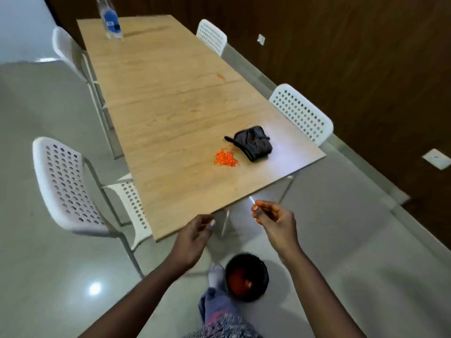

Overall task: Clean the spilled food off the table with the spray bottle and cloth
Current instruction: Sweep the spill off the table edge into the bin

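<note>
A small heap of orange food bits [225, 158] lies on the wooden table [170, 123] near its right front corner. A crumpled dark cloth [253, 142] sits just right of the heap. A smaller orange smear [220, 76] marks the table farther back. The clear spray bottle with a blue label [111, 20] stands at the far left end. My left hand [195, 234] hovers at the table's front edge, fingers loosely curled, holding nothing. My right hand [271, 219] hangs just off the front edge, fingers loosely curled with orange stains on the fingertips, holding nothing.
A black bowl with orange food [246, 276] sits on the floor by my foot. White perforated chairs stand at the left [66, 184], far left [70, 52], right [302, 113] and far right [211, 36] of the table. Dark wood panelling lines the right wall.
</note>
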